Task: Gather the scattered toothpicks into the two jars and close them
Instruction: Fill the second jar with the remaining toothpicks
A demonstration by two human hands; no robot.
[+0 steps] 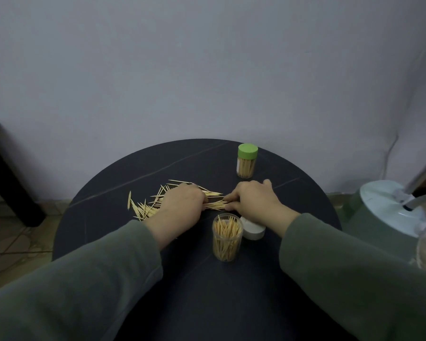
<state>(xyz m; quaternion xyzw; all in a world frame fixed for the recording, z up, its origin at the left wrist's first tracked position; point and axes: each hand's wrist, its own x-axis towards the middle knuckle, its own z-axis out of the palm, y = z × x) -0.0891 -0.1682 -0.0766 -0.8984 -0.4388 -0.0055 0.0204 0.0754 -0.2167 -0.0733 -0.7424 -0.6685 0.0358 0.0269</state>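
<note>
Hands (182, 201) (252, 201) among toothpicks (145, 209), open jar (227, 237) just beside.

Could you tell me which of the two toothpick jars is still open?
The near jar, lidless, beside the white lid; the far jar wears its green cap.

I'm seeing the left hand (182, 201) covering the middle of the toothpicks (145, 209), hiding its own fingers. The right hand (252, 201) is hiding part of the white lid (253, 231). My sleeves are covering the near tabletop (123, 178).
</note>
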